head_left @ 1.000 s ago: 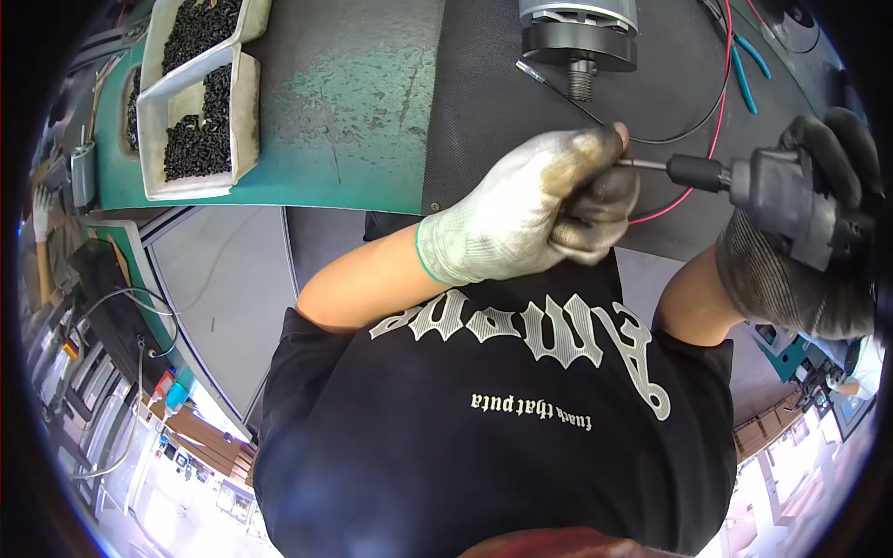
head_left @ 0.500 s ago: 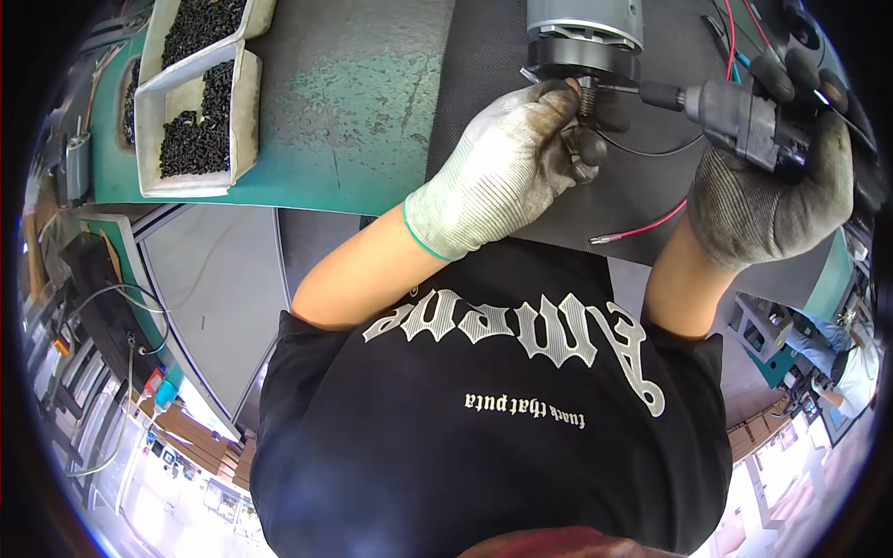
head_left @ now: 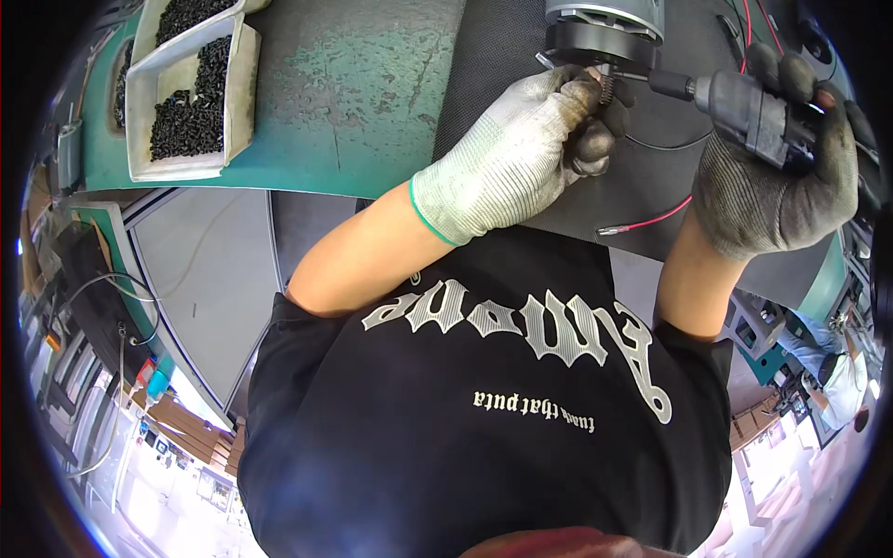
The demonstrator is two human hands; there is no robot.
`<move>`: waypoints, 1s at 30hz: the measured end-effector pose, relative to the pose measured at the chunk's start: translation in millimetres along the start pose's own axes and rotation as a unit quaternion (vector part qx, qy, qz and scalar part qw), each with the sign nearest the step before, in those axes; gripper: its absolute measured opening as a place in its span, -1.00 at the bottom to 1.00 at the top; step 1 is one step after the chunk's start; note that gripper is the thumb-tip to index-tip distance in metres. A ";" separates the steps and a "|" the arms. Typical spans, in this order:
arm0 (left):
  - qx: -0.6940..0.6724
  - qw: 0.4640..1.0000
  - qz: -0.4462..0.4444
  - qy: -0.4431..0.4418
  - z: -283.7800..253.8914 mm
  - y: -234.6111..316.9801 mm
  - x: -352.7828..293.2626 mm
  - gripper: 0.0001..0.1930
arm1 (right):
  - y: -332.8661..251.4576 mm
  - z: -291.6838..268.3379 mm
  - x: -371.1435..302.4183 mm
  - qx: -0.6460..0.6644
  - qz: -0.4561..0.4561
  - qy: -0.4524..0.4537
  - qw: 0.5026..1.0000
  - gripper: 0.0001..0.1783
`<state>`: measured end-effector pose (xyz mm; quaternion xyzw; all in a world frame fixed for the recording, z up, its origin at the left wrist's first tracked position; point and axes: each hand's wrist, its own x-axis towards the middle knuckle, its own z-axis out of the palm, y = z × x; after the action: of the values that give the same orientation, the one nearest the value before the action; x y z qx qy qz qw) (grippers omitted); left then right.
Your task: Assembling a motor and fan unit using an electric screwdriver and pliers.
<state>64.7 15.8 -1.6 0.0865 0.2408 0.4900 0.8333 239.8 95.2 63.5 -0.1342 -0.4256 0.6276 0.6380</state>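
A silver cylindrical motor [head_left: 605,13] with a black collar lies at the top of the bench, and a short threaded shaft [head_left: 606,90] points from it toward me. My left hand [head_left: 521,144], in a soiled white knit glove, is closed with thumb and fingers around that shaft, just below the collar. In my right hand [head_left: 777,200], also gloved, is a dark power screwdriver [head_left: 744,110] lying sideways. Its bit [head_left: 635,77] reaches left to the shaft beside my left fingertips. Those fingers hide the exact contact point, and any screw there.
White bins [head_left: 238,116] of small black screws stand at the far left on the worn green bench top [head_left: 344,102]. A black mat [head_left: 484,84] lies under the motor. A red wire [head_left: 656,216] with a metal terminal rests near its front edge. Another person [head_left: 842,386] is at far right.
The whole view has shifted a little, so motor, hands and screwdriver appear slightly farther right. Both hands keep their grips, and the bit stays beside the shaft.
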 end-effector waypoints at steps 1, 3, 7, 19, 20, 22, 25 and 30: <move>0.003 1.000 0.004 -0.002 -0.8 -1.4 0.5 -0.62 | -0.7 1.9 -0.3 0.010 0.004 -0.005 1.000 -0.73; -0.005 1.000 0.010 -0.026 -6.7 -6.3 2.3 -0.64 | -3.3 2.9 -2.5 0.021 0.000 -0.015 1.000 -0.73; 0.151 0.988 0.025 0.036 5.5 3.3 -2.4 -0.73 | -10.0 3.3 2.7 -0.061 -0.068 0.147 0.985 -0.70; 0.671 0.675 0.234 0.197 6.7 15.0 -6.7 -0.71 | -113.6 -85.9 -2.7 -0.654 -0.238 0.333 0.636 -0.59; 0.657 0.695 0.221 0.192 5.3 17.5 -8.3 -0.70 | -106.0 -87.8 -6.0 -0.653 -0.233 0.329 0.642 -0.59; 0.629 0.727 0.201 0.190 4.1 21.7 -10.8 -0.67 | -87.2 -97.3 -11.5 -0.666 -0.375 0.368 0.530 -0.59; 0.700 0.637 0.264 0.183 9.7 25.0 -20.6 -0.68 | -71.1 -100.3 -14.8 -0.807 -0.429 0.171 0.367 -0.47; 0.796 0.504 0.300 0.149 -1.8 81.5 -72.9 -0.80 | -50.3 -169.1 2.2 -0.857 -0.004 -0.068 0.512 -0.35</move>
<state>-28.8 -5.8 50.9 0.7058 0.6101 0.3181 0.1686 394.3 149.8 -2.0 -0.5708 -0.7991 -0.0370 0.1851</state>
